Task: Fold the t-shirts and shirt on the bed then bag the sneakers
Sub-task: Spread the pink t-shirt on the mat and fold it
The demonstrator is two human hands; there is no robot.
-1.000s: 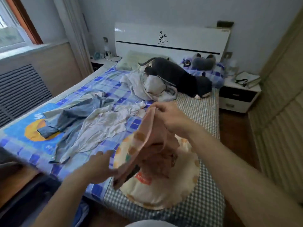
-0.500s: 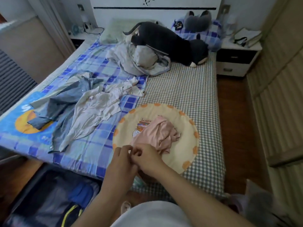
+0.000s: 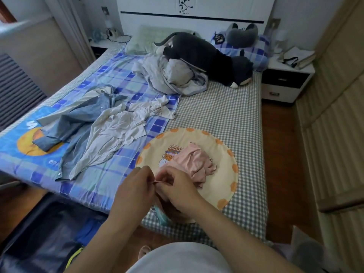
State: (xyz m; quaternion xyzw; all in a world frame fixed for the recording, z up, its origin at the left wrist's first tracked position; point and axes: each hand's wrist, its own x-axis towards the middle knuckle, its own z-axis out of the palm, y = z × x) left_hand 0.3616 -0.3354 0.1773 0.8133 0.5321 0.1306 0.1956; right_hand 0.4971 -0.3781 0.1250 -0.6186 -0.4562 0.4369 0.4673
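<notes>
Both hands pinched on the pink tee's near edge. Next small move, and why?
Probably draw the hands apart along the edge to spread it. The left hand and right hand pinch the pink t-shirt at almost one spot, and the rest lies bunched on the round cushion, too crumpled to fold.

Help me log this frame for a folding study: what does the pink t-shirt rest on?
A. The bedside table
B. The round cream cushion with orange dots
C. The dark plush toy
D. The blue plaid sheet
B. The pink t-shirt lies bunched on the round cream cushion, while the left hand and right hand pinch its near edge together.
</notes>
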